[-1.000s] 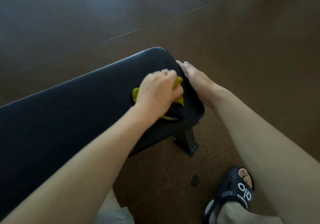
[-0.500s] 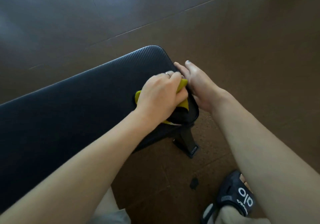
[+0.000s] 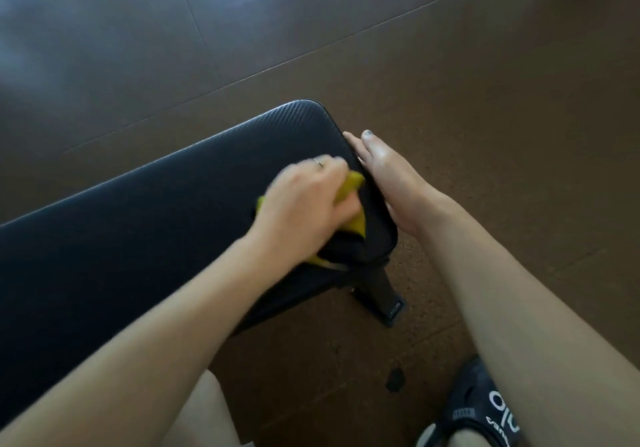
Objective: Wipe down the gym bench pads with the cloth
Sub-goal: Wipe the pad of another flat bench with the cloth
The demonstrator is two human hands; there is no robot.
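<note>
Flooring (image 3: pixel 485 83) of dark brown tile fills most of your view, glossy at the far left and speckled nearer you. Across it, from the lower left toward the centre, runs the black gym bench pad (image 3: pixel 156 232), its textured top facing up and its rounded end pointing away to the right. Under that end a black bench leg (image 3: pixel 382 296) angles down to a foot on the floor. Your left hand (image 3: pixel 304 209) rests on top of the pad near that end, somewhat blurred, its fingers (image 3: pixel 334 166) curled down and clamped on a yellow cloth (image 3: pixel 349 187) that is bunched under the palm and pressed against the pad; a dark part of the cloth shows just below the yellow. Your right hand (image 3: pixel 388 176) lies flat against the end edge of the pad, just beside the cloth, with its fingers straight, together and holding nothing. At the bottom right your foot wears a black slide sandal (image 3: pixel 485 408) with white lettering. A small dark scrap (image 3: pixel 394 379) lies on the floor between the sandal and the bench leg. A thin ring (image 3: pixel 318 161) sits on one finger of your left hand.
</note>
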